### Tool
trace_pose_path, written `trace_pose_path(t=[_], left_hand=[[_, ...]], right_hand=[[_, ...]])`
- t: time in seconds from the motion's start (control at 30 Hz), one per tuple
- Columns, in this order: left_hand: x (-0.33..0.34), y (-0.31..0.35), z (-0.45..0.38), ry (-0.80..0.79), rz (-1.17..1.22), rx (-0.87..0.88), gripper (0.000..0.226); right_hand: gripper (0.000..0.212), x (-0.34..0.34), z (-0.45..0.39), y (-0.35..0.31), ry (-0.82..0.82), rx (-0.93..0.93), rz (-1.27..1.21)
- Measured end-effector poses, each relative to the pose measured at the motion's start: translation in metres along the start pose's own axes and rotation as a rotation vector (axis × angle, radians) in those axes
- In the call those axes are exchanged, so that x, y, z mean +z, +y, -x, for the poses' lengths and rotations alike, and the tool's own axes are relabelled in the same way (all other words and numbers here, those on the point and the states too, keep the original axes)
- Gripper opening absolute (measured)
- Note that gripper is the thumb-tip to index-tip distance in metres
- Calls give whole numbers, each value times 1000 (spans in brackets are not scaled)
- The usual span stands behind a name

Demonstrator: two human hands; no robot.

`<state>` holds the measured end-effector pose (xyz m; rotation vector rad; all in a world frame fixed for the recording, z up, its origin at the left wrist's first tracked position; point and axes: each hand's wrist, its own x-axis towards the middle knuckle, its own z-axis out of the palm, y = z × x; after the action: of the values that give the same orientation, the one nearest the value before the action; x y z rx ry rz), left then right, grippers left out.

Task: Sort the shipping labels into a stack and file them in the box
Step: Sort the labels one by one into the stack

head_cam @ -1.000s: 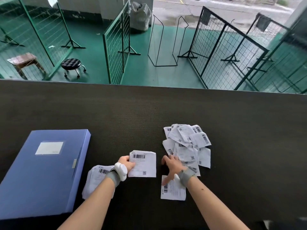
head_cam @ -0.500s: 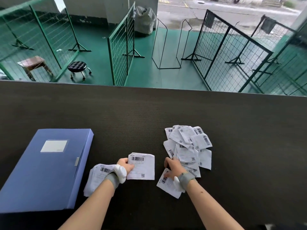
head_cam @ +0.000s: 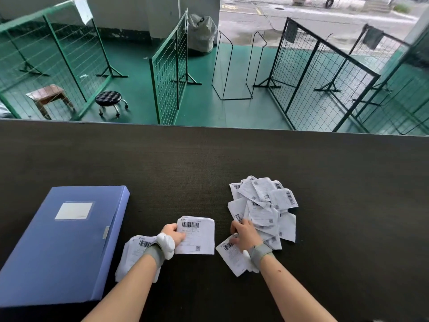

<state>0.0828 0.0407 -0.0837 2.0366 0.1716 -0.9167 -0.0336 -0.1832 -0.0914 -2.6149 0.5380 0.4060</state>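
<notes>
Paper labels sit in three places on the dark table (head_cam: 209,163), and both hands are at work among them. On the right lies a loose pile of labels (head_cam: 263,205), white slips with barcodes overlapping at all angles. The right hand (head_cam: 243,235) rests at the near left edge of that pile with its fingers curled, and a single label (head_cam: 228,254) is pinched under them; this slip lies tilted, one corner pointing toward the person, just beside the pile. The left hand (head_cam: 173,235) grips the left edge of another label (head_cam: 197,235), thumb on top and fingers folded round it, holding it flat and face up with its barcode toward the far side. Behind the left wrist, partly hidden by the forearm, lies a stack of labels (head_cam: 133,252) already gathered, its top slip showing a barcode. Just left of that stack is the blue box (head_cam: 62,240), a flat file box lying closed on the table with a pale blank tag on its lid and a small clasp on its right edge. Each wrist wears a grey band with a white device on it. Beyond the far edge of the table there is a green floor with wire mesh panels (head_cam: 169,73), a black padded stool (head_cam: 108,98) on castors and a small wooden stool (head_cam: 47,94).
</notes>
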Motion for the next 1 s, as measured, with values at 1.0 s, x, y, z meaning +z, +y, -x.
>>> trace_pose_path(t=[1.0], left_hand=[[2, 31, 8, -318, 225, 116, 28]], right_hand=[[18, -33, -32, -53, 56, -76, -622]])
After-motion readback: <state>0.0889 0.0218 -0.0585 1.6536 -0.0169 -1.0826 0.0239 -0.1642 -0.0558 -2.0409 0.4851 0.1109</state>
